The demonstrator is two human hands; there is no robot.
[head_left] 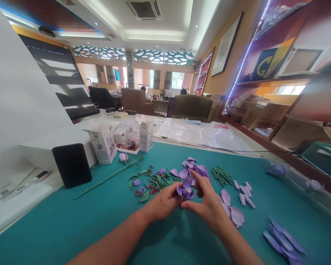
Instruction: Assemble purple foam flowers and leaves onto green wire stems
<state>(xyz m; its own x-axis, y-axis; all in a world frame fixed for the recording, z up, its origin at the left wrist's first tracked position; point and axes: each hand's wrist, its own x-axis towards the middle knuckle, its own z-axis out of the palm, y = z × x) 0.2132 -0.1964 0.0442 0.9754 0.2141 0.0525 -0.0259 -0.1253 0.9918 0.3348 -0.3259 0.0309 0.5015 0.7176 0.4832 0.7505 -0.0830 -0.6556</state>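
My left hand (167, 201) holds a purple flower (187, 191) with spread petals and a pale centre, its fingers closed at the flower's left side. On the right of the flower, my right hand (208, 198) has thumb and index finger apart, curved around the petals. Just behind the hands lies a pile of purple petals (200, 170). Green leaves (160, 180) with small red pieces and purple wheel-shaped parts lie to the left. Right of the pile are green sticks (222, 176), pale purple bulb-shaped pieces (248, 200) and lilac petals (237, 216).
A green stem with a pink bud (123, 157) lies at the left, near a black tablet-like object (71, 165) and white boxes (101, 145). Long purple petals (283, 237) rest at the front right. Chairs and people are in the background.
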